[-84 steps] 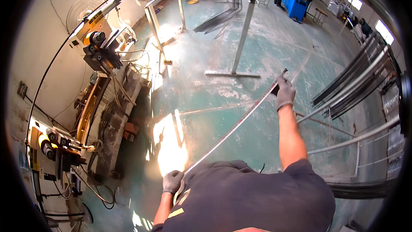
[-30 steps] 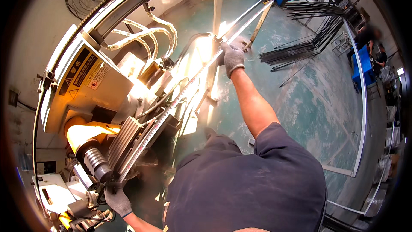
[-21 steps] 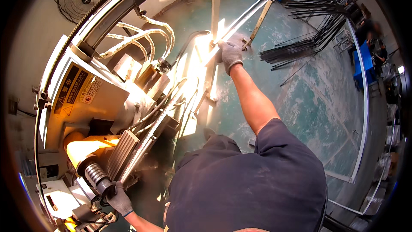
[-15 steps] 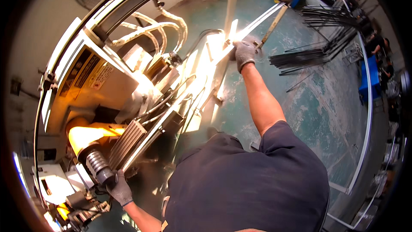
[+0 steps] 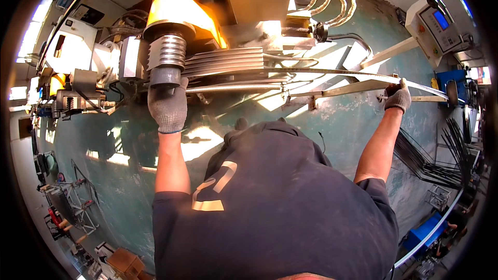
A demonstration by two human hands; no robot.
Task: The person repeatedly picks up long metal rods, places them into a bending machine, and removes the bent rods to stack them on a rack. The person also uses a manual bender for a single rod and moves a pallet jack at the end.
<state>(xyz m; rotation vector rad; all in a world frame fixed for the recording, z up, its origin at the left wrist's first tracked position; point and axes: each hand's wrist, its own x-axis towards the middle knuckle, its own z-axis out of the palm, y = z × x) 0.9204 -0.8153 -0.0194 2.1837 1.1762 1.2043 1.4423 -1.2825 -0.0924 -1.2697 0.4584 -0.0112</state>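
Note:
Both hands wear grey knitted gloves. My left hand (image 5: 168, 108) is raised to the grey cylinder (image 5: 165, 77) below a ribbed metal roller (image 5: 173, 52) on the machine. Its fingers curl up behind the cylinder, and whatever they grip is hidden. Far to the right, my right hand (image 5: 398, 98) is closed around a long, shiny metal bar (image 5: 358, 73). That bar runs from beside the ribbed roller out past my right hand. Its left end is hidden near the roller.
A yellow-orange machine arm (image 5: 179, 8) bears the roller, with grooved metal blocks (image 5: 225, 61) to its right. A control panel (image 5: 438, 26) stands at the far right. Dark rods (image 5: 433, 163) lie on the floor below it. Clutter and a cardboard box (image 5: 126, 263) sit lower left.
My view has turned left, so the machine now lies straight ahead. My left hand remains by the cylinder, and my right hand remains on the bar.

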